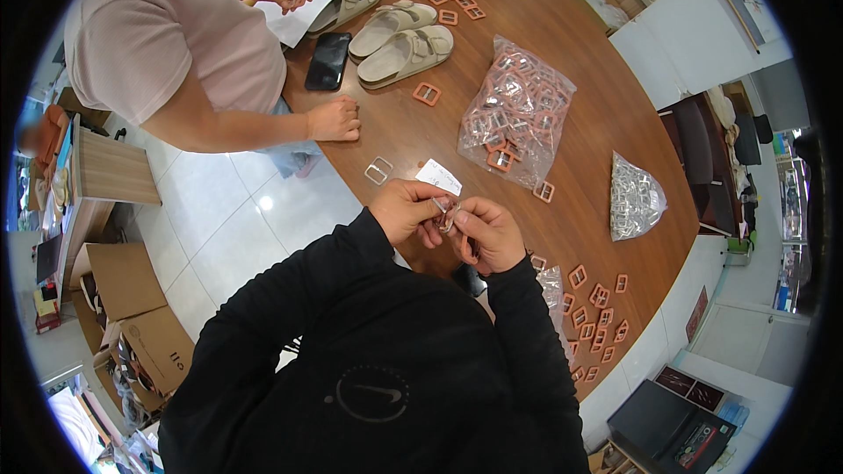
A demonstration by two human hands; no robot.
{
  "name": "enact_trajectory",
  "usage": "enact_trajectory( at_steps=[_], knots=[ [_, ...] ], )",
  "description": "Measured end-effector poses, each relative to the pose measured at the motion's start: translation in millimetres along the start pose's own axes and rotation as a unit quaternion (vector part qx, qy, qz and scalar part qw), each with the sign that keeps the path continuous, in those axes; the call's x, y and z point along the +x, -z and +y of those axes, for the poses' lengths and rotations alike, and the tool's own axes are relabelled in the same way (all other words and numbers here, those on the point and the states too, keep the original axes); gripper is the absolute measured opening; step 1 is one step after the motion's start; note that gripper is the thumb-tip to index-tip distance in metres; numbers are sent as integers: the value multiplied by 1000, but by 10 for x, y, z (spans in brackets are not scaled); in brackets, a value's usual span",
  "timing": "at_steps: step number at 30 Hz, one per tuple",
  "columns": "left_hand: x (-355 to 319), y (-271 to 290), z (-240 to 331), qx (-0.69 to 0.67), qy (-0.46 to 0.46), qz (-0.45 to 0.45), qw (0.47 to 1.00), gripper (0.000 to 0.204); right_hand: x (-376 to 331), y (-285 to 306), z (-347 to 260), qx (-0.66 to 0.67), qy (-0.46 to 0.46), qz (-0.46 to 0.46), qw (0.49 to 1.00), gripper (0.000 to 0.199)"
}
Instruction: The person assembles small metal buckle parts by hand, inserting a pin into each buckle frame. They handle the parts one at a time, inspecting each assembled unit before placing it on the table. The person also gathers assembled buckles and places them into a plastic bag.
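My left hand (pixel 403 211) and my right hand (pixel 490 233) meet over the near edge of the table, both closed in a pinch. Between their fingertips is a small metal buckle (pixel 446 213), partly covered by the fingers. A white handwritten paper slip (pixel 438 176) lies just beyond my hands. A silver buckle frame (pixel 378 170) rests on the table to the left of that slip. Farther off, a clear bag (pixel 518 110) full of salmon-coloured buckles lies beside a loose salmon buckle (pixel 543 191).
More salmon buckles (pixel 600 296) are scattered by my right elbow. At right sits a bag of silver buckles (pixel 637 197). Beige two-strap sandals (pixel 406 55), a black phone (pixel 327 61) and another person's fist (pixel 335 119) are at the far left of the wooden table (pixel 606 114).
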State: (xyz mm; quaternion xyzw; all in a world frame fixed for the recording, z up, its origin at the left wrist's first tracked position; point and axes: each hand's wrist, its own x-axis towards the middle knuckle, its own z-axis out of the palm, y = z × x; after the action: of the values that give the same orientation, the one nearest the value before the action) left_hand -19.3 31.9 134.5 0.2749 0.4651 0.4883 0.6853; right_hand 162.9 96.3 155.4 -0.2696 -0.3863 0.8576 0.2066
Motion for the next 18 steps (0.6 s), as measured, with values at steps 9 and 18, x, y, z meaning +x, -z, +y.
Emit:
enact_trajectory(
  at_steps=[9,18],
  knots=[
    [-21,-65,-17,36,14,79,996,25,41,-89,61,-45,49,27,997,17],
    [-1,-79,7,90,40,28,995,25,-7,-188,-30,-92,-1,30,995,15]
  ],
)
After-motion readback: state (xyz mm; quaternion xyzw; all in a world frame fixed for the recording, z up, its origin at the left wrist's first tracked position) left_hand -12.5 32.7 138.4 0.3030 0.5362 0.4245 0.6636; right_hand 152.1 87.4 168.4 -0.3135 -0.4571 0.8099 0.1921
